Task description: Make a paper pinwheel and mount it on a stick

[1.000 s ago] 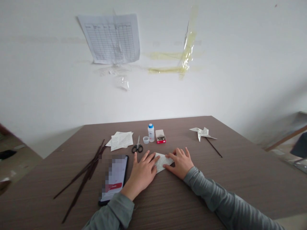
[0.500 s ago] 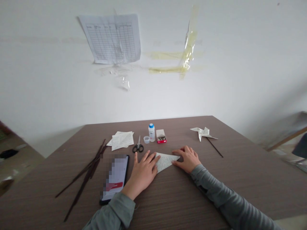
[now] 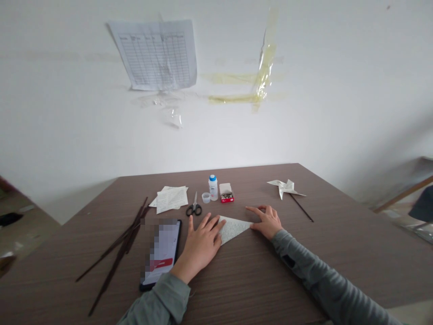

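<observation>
A sheet of paper with writing, folded into a triangle (image 3: 233,229), lies flat on the table. My left hand (image 3: 202,241) rests on its left part with fingers spread, covering that end. At the triangle's right point is my right hand (image 3: 267,222), its thumb at the tip and its index finger stretched out apart from the thumb. Just beyond my left fingers lie black-handled scissors (image 3: 194,208). A phone (image 3: 162,255), its screen partly blurred out, is beside my left wrist.
Behind the hands stand a blue-capped bottle (image 3: 213,188), a small clear cup (image 3: 206,197) and a red box of small pins (image 3: 226,194). More paper pieces (image 3: 172,198) and dark sticks (image 3: 126,239) are at left. A paper pinwheel (image 3: 286,187) on a stick lies right.
My right hand has slid slightly right along the paper to its tip, and its index finger has lifted away from the thumb. The left hand stays in place.
</observation>
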Demonstrator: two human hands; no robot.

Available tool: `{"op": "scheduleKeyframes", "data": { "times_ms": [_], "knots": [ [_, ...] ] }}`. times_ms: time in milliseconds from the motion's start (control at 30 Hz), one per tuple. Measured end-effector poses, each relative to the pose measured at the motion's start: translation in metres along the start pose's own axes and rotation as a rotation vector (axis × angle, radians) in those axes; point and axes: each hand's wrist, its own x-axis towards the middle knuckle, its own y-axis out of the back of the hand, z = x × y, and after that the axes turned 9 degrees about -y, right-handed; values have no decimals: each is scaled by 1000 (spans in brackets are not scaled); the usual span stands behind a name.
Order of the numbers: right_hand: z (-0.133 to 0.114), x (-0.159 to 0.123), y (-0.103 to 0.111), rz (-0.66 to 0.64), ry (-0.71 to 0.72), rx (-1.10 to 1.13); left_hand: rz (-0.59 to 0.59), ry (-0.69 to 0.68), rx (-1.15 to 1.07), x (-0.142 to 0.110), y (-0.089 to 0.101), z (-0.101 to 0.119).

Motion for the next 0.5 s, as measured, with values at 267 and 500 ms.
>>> {"op": "scheduleKeyframes", "data": {
  "times_ms": [267,500],
  "knots": [
    [-13,4,17,-256,-124,-9,14,18,9,1,-2,-1],
    [-21,0,17,-251,-101,-63,33,-9,42,0,-4,-4]
  ]
}}
